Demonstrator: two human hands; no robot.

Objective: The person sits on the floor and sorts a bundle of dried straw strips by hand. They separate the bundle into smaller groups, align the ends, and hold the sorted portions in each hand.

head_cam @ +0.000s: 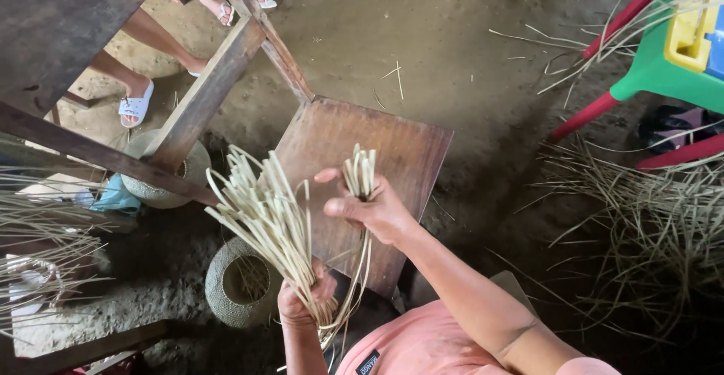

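My left hand (302,303) grips a thick bundle of pale reed strips (264,213) at its base, the strips fanning up and to the left. Close to its right, my right hand (373,209) pinches a smaller bunch of the same strips (360,170), their cut ends pointing up, their lower parts trailing down toward my left hand. Both hands are held above a brown wooden board (400,149) and the dirt floor.
A woven basket (237,284) sits on the ground under my left hand, another (192,167) behind a wooden beam (204,92). Loose reeds (648,224) pile at right beside a green and red plastic chair (648,66). Another person's sandalled feet (136,107) are at upper left.
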